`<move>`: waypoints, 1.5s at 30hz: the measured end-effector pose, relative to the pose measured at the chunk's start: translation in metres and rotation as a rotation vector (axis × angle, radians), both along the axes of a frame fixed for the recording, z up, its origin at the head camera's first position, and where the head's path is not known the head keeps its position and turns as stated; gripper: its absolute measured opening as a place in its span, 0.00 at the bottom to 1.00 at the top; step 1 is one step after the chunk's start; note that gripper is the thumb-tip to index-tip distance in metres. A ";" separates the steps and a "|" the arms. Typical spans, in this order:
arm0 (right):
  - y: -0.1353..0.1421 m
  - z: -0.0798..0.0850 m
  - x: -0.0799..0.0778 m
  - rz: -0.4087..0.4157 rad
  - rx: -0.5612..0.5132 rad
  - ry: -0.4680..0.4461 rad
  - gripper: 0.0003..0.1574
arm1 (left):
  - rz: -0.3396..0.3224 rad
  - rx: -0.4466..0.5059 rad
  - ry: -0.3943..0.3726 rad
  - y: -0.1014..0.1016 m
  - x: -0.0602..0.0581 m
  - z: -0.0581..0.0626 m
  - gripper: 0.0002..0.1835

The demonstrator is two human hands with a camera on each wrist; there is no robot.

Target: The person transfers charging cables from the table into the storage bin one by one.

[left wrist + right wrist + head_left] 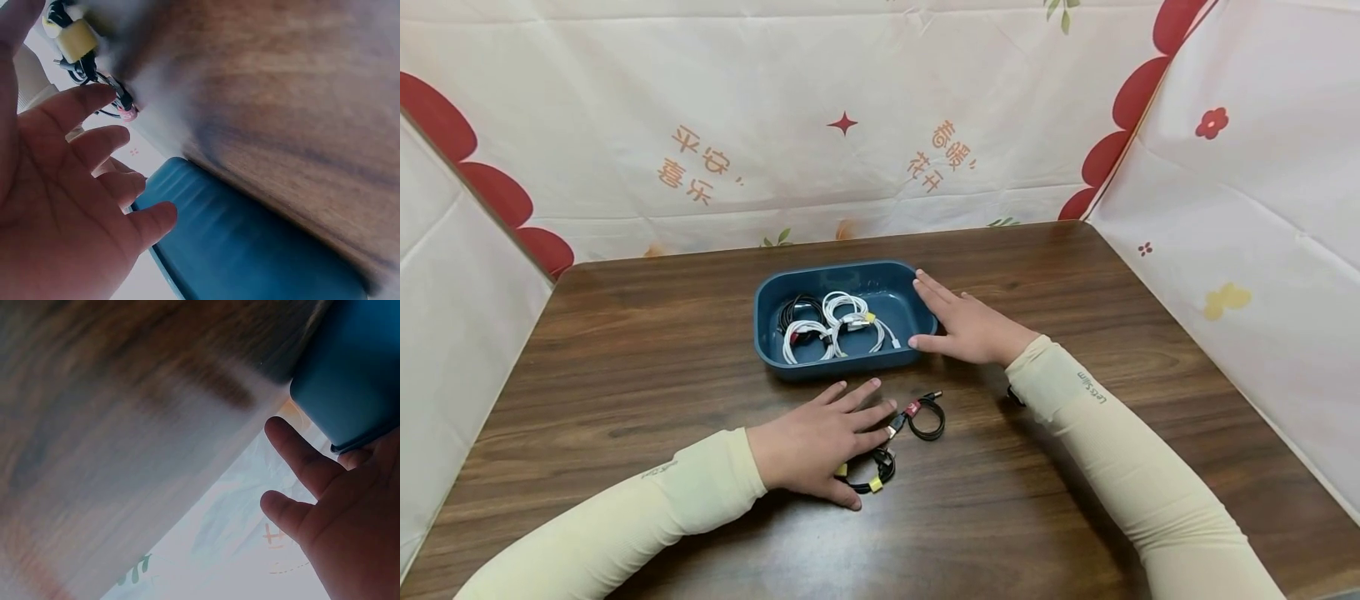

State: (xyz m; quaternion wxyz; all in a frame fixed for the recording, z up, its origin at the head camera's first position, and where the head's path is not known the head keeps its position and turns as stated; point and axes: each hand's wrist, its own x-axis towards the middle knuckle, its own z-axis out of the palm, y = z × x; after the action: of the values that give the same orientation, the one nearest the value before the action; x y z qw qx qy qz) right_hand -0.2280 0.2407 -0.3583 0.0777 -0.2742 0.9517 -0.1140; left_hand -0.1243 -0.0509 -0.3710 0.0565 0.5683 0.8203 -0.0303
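Observation:
My left hand has its fingers spread low over the table, palm down. Beside its thumb and partly under it is a coiled black cable with yellow ties. Just past the fingertips lies another black cable with a red tie. My right hand is at the right end of a blue box, fingers straight, fingertips and thumb by its rim; firm contact cannot be told. Inside the box are white coiled cables, one with a yellow tie, and a black coil at the left.
The brown wooden table is enclosed by white printed cloth at the back and both sides. A small dark object shows at the edge of the right sleeve, mostly hidden.

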 end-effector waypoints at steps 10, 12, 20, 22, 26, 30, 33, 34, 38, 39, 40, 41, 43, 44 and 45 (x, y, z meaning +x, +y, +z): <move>0.001 0.000 -0.001 0.003 -0.006 -0.001 0.61 | -0.011 0.004 0.024 -0.004 0.003 0.000 0.43; 0.001 0.000 -0.001 0.002 -0.010 -0.003 0.61 | -0.006 0.006 0.021 -0.004 0.003 0.000 0.43; 0.001 -0.001 -0.002 0.010 -0.001 -0.001 0.61 | 0.011 0.003 0.025 -0.003 0.008 -0.001 0.39; 0.001 -0.001 -0.003 0.010 0.002 -0.001 0.61 | 0.010 0.005 0.027 -0.003 0.008 -0.001 0.39; 0.001 -0.001 -0.003 0.007 0.005 0.000 0.60 | 0.008 0.006 0.036 -0.003 0.008 -0.001 0.41; 0.000 -0.002 -0.003 0.002 0.008 0.004 0.60 | 0.009 0.000 0.036 -0.003 0.008 -0.002 0.41; 0.001 -0.002 -0.003 0.000 0.007 0.004 0.60 | 0.003 -0.007 0.043 -0.002 0.009 -0.002 0.39; 0.001 -0.002 -0.002 0.000 0.007 0.004 0.60 | -0.002 -0.007 0.047 -0.001 0.010 -0.002 0.39; 0.001 -0.002 -0.001 -0.001 0.006 0.002 0.60 | -0.024 -0.005 0.060 0.000 0.011 -0.003 0.37; 0.001 -0.003 -0.001 -0.001 0.006 0.002 0.60 | -0.029 -0.004 0.058 0.000 0.011 -0.003 0.37; 0.001 -0.003 -0.001 -0.001 0.005 0.004 0.60 | -0.031 -0.002 0.055 0.001 0.012 -0.003 0.38; 0.000 -0.003 0.000 0.000 0.003 0.006 0.59 | -0.031 0.000 0.052 0.001 0.012 -0.002 0.39; 0.000 -0.003 -0.001 0.003 0.001 0.009 0.59 | -0.032 0.009 0.043 0.002 0.012 -0.003 0.41; 0.000 -0.003 -0.001 0.004 0.001 0.009 0.59 | -0.030 0.011 0.039 0.002 0.011 -0.003 0.42; 0.000 -0.003 -0.001 0.005 0.001 0.009 0.59 | -0.030 0.015 0.038 0.003 0.011 -0.003 0.43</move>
State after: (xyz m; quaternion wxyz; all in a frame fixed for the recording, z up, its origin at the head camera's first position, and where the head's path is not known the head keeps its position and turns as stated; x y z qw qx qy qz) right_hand -0.2287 0.2411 -0.3610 0.0740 -0.2768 0.9514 -0.1124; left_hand -0.1132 -0.0481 -0.3736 0.0362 0.5801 0.8129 -0.0359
